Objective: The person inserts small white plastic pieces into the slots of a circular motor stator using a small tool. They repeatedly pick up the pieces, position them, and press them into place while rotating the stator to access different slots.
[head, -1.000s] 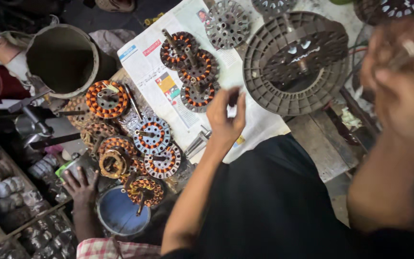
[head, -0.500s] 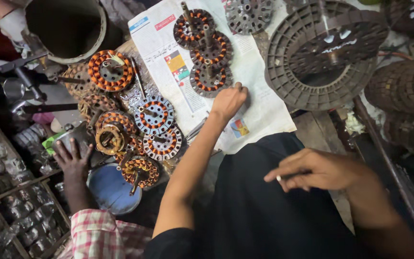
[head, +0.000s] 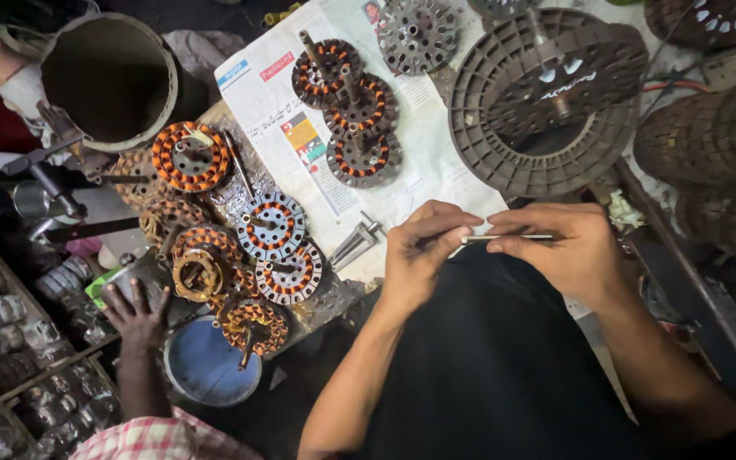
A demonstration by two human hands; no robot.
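My left hand (head: pixel 422 249) and my right hand (head: pixel 571 249) meet over my dark lap at the near edge of a newspaper sheet (head: pixel 436 175). Between them lies a thin metal rod (head: pixel 506 238), held level. My right fingertips pinch its right part and my left fingers grip its left end. Three copper-wound stators (head: pixel 349 106) with shafts lie stacked on the newspaper just beyond my hands. A small metal tool (head: pixel 355 244) rests left of my left hand.
More wound stators (head: pixel 270 226) crowd the left. A large ribbed grey disc (head: pixel 547 102) lies at the back right, an open drum (head: pixel 108 77) at the back left. Another person's hand (head: pixel 135 313) rests by a blue bowl (head: pixel 204 372). Stacked coils (head: pixel 709 136) are at right.
My left hand drew back from the newspaper toward my lap. My right hand came up and left to meet it, and both now hold the rod.
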